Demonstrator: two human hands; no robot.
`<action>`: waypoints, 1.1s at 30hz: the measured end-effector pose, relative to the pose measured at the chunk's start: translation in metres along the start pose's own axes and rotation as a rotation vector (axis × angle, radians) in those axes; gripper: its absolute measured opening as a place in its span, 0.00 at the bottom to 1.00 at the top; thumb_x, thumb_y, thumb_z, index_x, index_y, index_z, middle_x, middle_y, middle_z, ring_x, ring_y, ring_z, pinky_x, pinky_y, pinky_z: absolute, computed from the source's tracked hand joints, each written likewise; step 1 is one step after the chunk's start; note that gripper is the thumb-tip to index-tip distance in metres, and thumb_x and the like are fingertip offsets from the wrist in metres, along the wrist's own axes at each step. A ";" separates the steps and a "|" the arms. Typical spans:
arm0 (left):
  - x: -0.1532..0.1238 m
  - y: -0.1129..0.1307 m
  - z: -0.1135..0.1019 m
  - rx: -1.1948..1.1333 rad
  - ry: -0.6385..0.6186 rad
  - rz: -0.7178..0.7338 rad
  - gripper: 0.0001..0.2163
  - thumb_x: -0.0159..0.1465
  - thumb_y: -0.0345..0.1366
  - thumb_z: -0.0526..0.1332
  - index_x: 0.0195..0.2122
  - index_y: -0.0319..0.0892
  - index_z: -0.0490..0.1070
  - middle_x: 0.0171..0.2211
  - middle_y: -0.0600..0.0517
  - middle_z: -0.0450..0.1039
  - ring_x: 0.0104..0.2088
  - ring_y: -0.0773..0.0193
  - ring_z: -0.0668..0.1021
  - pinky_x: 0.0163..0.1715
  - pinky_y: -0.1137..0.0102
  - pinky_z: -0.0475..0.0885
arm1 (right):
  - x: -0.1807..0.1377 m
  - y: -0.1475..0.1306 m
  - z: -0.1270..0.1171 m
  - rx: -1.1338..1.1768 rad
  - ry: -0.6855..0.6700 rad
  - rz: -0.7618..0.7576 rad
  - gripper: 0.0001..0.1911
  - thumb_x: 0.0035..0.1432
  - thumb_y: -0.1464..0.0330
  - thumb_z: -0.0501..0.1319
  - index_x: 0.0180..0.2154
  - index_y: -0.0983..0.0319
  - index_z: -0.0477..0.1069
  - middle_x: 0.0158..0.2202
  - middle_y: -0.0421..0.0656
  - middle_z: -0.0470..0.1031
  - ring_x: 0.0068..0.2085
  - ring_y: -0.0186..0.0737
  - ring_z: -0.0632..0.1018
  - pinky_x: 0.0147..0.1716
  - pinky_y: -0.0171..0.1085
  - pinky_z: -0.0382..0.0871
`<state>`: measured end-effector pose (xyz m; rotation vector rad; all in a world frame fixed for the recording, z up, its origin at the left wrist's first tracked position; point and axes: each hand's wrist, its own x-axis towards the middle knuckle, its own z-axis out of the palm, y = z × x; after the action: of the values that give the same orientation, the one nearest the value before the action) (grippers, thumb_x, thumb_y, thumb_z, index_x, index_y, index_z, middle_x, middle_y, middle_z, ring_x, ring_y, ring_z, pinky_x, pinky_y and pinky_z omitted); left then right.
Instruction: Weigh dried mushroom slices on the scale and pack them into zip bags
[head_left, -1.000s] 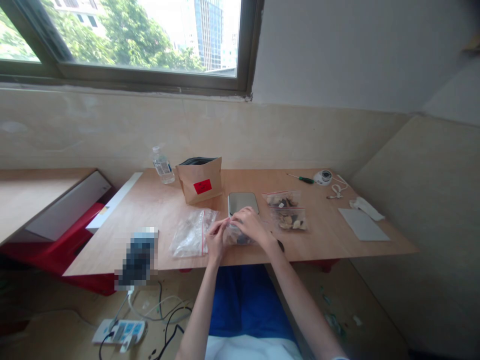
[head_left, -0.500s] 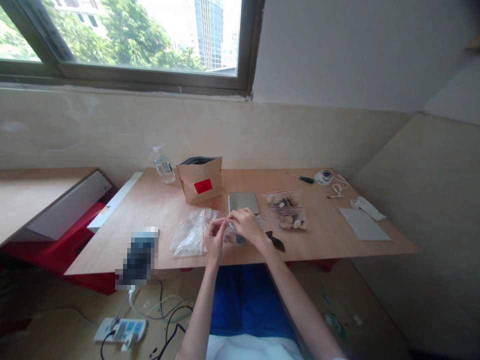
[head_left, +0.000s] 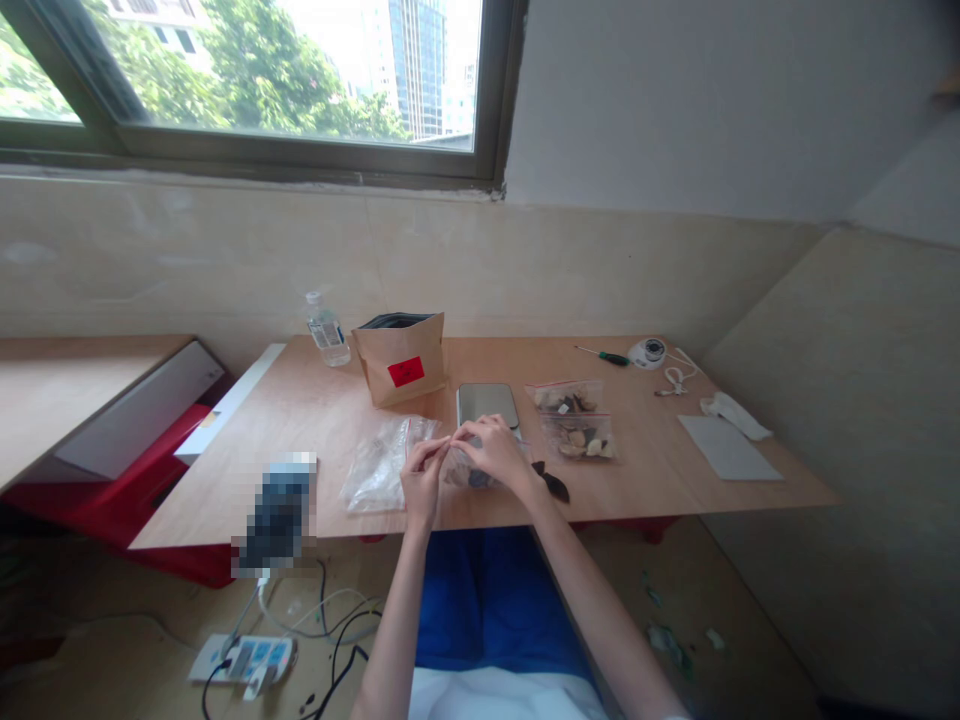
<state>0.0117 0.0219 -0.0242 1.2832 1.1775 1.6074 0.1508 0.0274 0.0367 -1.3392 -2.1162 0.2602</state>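
My left hand [head_left: 422, 478] and my right hand [head_left: 493, 449] meet fingertip to fingertip, both pinching the top edge of a clear zip-lock bag [head_left: 471, 476] with dark pieces inside. My right forearm and hand cover part of this bag. Left of it, beside my left hand, lies a flat clear stack of plastic zip bags [head_left: 373, 470]. Just beyond my hands sits a small kitchen scale [head_left: 487, 402] with a metal top. Dark dried pieces [head_left: 553, 484] lie loose near my right wrist.
Two filled zip bags [head_left: 577, 438] lie right of the scale. A brown paper pouch [head_left: 401, 365] stands open-topped behind, near a water bottle [head_left: 328, 332]. A screwdriver [head_left: 611, 358], a white camera [head_left: 646, 353] and white paper [head_left: 729, 448] are at right. A blurred phone [head_left: 276, 515] overhangs the front edge.
My left hand has shifted slightly left and its fingers have drawn closer together. My right hand stays nearly in place, its fingers still at the bag's edge.
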 end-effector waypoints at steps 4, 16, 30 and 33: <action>0.002 0.004 -0.004 0.015 -0.045 0.006 0.08 0.54 0.40 0.64 0.33 0.44 0.78 0.32 0.50 0.77 0.35 0.61 0.76 0.38 0.67 0.69 | 0.002 0.001 -0.001 0.026 0.002 -0.018 0.06 0.59 0.65 0.60 0.32 0.59 0.73 0.31 0.40 0.77 0.36 0.38 0.73 0.43 0.39 0.58; 0.004 0.005 -0.009 0.108 -0.090 0.080 0.08 0.57 0.40 0.62 0.34 0.45 0.77 0.34 0.49 0.77 0.37 0.60 0.76 0.38 0.67 0.69 | 0.001 0.007 0.003 0.085 -0.012 0.000 0.06 0.58 0.65 0.60 0.33 0.57 0.76 0.33 0.39 0.79 0.36 0.39 0.74 0.43 0.39 0.57; 0.011 0.013 -0.024 0.405 -0.241 0.348 0.06 0.61 0.36 0.58 0.35 0.44 0.73 0.33 0.52 0.74 0.35 0.65 0.76 0.36 0.71 0.70 | 0.005 0.002 -0.002 -0.036 -0.081 -0.034 0.06 0.58 0.66 0.61 0.32 0.59 0.76 0.33 0.40 0.79 0.37 0.38 0.74 0.44 0.39 0.56; 0.011 0.014 -0.023 0.426 -0.247 0.365 0.06 0.62 0.36 0.58 0.35 0.43 0.73 0.33 0.52 0.73 0.35 0.65 0.76 0.35 0.72 0.70 | 0.006 0.000 0.000 -0.054 -0.075 -0.068 0.05 0.58 0.68 0.61 0.32 0.60 0.75 0.32 0.41 0.78 0.38 0.38 0.74 0.46 0.39 0.56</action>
<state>-0.0134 0.0232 -0.0098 2.0062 1.2174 1.4257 0.1496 0.0324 0.0390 -1.3036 -2.2408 0.2296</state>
